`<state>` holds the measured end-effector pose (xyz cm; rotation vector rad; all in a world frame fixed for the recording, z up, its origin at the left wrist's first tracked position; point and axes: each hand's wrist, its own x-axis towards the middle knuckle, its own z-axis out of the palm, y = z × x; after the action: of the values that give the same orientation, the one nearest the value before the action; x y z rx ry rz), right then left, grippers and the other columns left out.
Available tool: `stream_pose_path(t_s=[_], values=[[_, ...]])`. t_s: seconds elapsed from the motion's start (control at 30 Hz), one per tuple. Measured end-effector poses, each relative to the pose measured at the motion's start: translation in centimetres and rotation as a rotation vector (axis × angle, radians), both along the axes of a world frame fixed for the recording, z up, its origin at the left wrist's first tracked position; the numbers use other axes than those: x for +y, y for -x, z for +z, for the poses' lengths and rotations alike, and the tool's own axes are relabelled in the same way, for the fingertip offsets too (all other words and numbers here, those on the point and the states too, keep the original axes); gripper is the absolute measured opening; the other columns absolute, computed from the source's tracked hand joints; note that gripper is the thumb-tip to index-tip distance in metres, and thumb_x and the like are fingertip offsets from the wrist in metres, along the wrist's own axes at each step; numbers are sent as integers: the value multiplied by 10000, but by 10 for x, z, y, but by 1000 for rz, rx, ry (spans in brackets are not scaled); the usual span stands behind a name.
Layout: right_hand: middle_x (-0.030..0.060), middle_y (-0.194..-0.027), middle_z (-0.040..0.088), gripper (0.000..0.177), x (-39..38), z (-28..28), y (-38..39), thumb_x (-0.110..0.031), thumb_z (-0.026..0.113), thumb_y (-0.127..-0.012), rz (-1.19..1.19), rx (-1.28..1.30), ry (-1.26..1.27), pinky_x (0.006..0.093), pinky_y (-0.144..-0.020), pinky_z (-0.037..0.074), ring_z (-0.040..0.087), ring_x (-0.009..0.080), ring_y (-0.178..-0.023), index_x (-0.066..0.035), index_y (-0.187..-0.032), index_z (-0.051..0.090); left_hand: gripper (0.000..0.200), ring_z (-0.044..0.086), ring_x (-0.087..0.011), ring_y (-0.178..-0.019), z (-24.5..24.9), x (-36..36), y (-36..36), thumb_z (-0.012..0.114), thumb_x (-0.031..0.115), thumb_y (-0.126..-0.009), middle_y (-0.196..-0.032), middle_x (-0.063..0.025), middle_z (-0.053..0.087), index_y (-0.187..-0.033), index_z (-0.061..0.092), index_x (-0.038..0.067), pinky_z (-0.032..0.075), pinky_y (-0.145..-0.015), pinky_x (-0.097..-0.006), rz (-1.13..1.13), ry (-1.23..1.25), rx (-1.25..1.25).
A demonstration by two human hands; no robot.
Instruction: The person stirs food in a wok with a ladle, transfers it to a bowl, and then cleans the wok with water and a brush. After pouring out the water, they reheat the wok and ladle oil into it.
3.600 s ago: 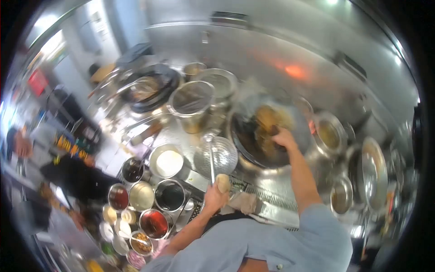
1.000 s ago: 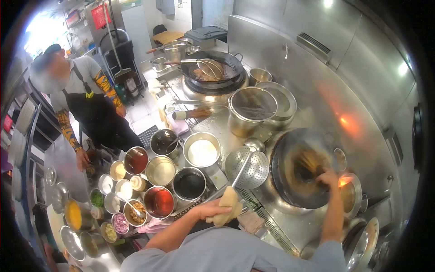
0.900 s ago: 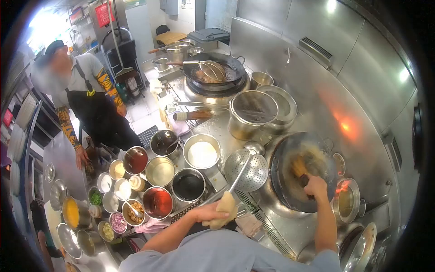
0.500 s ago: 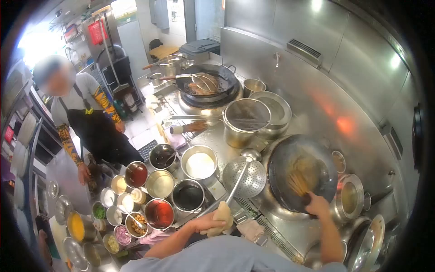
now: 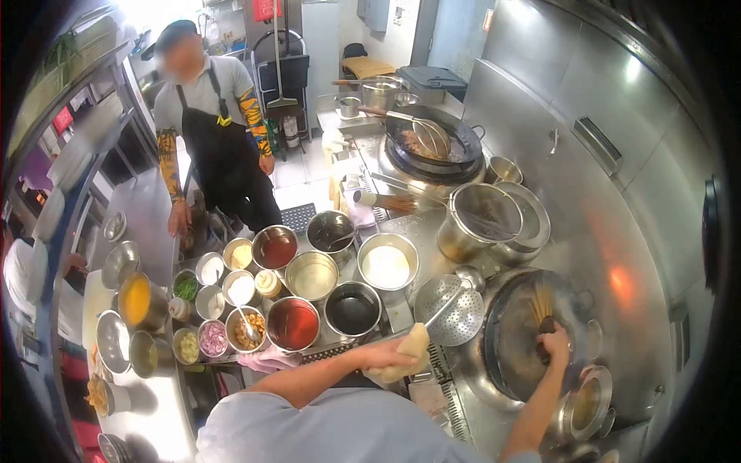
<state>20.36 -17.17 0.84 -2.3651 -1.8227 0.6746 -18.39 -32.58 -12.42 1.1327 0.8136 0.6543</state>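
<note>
My right hand (image 5: pixel 554 345) is wrapped round the dark handle of a bamboo brush (image 5: pixel 543 305), its bristles pointing up and away over the large dark wok (image 5: pixel 509 324) at the right. A pale folded cloth (image 5: pixel 409 356) is gripped in my left hand (image 5: pixel 382 356), left of that wok. Just beyond the cloth lies a perforated skimmer (image 5: pixel 455 312), and its handle runs back to the cloth. A metal ladle (image 5: pixel 469 278) rests beside the skimmer's far edge. Steam blurs the inside of the wok.
Pots of sauces (image 5: pixel 293 324) and small bowls of ingredients stand left of my hands. Behind are a tall pot (image 5: pixel 480 224) and a second wok (image 5: pixel 455 154) holding a strainer. A co-worker in a black apron (image 5: pixel 224 154) stands at the far left counter.
The view has swung left, shifting the scene rightward. The brush bristles, earlier down in the wok, now point upward near its far side. Both hands keep their holds.
</note>
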Motion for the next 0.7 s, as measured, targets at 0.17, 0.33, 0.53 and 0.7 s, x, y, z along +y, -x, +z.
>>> stream_pose_path(t_s=[0.17,0.33,0.53,0.7], values=[[209,-1185,605,735,-70,-45,-9,-268,647,-637,93,-354,75,438,-965,442,560,385,-1125,-155,-1346,487,772,426,-187,-1215,3,-18,14,664,410,-842,-1323,-105,456,-1419,305,43,358,-1018,-328,93,112,-72],[166,-972,650,562,-9,-45,-157,-277,718,-590,162,-259,156,406,-787,481,623,324,-899,-67,-1104,630,759,418,-186,-1227,-5,-23,23,640,417,-865,-1336,-109,449,-1428,294,44,359,-1022,-333,186,232,-105],[252,-946,660,428,-15,-83,-64,-196,600,-679,74,-312,-91,465,-809,501,640,394,-914,-58,-1081,653,757,428,-181,-1211,-15,-17,22,638,431,-865,-1325,-98,458,-1420,307,36,370,-1009,-328,133,241,-26],[217,-1071,653,524,-68,-8,-70,-276,673,-661,140,-406,172,421,-891,483,627,335,-1011,-70,-1142,646,730,434,-174,-1200,-9,-29,36,631,423,-874,-1320,-88,460,-1408,319,37,371,-1006,-320,199,182,-27]])
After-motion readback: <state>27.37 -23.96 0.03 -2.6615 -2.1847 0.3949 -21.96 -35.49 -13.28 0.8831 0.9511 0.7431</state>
